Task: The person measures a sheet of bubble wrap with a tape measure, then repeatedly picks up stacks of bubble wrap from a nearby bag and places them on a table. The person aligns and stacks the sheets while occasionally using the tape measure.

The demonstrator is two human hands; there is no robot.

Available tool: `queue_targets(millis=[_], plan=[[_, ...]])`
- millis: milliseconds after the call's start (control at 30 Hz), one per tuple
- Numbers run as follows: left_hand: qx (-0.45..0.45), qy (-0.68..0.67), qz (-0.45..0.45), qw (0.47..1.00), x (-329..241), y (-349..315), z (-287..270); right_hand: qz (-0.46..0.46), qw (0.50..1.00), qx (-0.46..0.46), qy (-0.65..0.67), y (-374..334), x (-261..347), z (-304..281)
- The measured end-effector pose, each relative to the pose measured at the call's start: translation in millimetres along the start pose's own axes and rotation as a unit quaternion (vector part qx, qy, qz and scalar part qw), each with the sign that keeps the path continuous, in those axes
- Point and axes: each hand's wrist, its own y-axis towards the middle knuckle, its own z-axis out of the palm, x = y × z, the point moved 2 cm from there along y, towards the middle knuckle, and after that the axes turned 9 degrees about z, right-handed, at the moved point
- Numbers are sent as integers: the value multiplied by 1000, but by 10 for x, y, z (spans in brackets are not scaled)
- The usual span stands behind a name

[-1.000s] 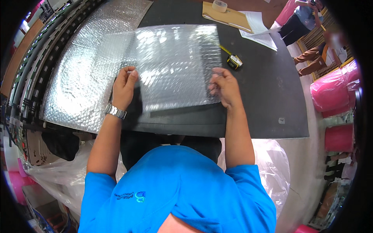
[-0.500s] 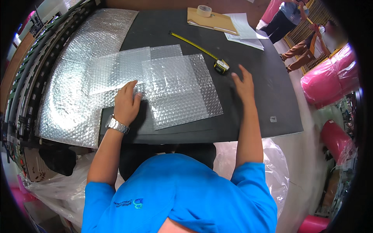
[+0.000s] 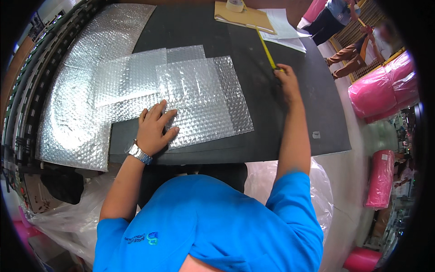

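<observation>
My right hand is closed around the case of a tape measure, at the right part of the dark table. Its yellow blade sticks out away from me, reaching toward the brown folder. My left hand lies with fingers spread on the lower left edge of a clear bubble wrap piece; a metal watch is on that wrist. Beneath and behind this piece, other bubble wrap pieces overlap. They partly lie on a long bubble wrap sheet along the left side.
The dark table stands before me. A roll of tape rests on a brown folder at the back, beside white papers. Black rollers line the left. Pink wrapped rolls and two people are at the right.
My right hand has taken hold of the tape measure and swung its blade to the right. My left hand has come down with spread fingers on the bubble wrap's edge.
</observation>
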Motion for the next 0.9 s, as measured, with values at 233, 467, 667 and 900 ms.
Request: queue_targets(millis=[233,467,667,900], plan=[[-2,-2,-5,1000,46,-11,61,146,958,206,-132,-556,34,-1024],[-9,-1,-7,1000,73,0,86,213,941,185,-188,-644,75,-1364],[-10,-2,-4,1000,100,-7,103,209,933,209,-204,-512,-61,-1273],[-1,-9,-6,1000,143,-11,112,193,931,217,-219,-444,-56,-1230]])
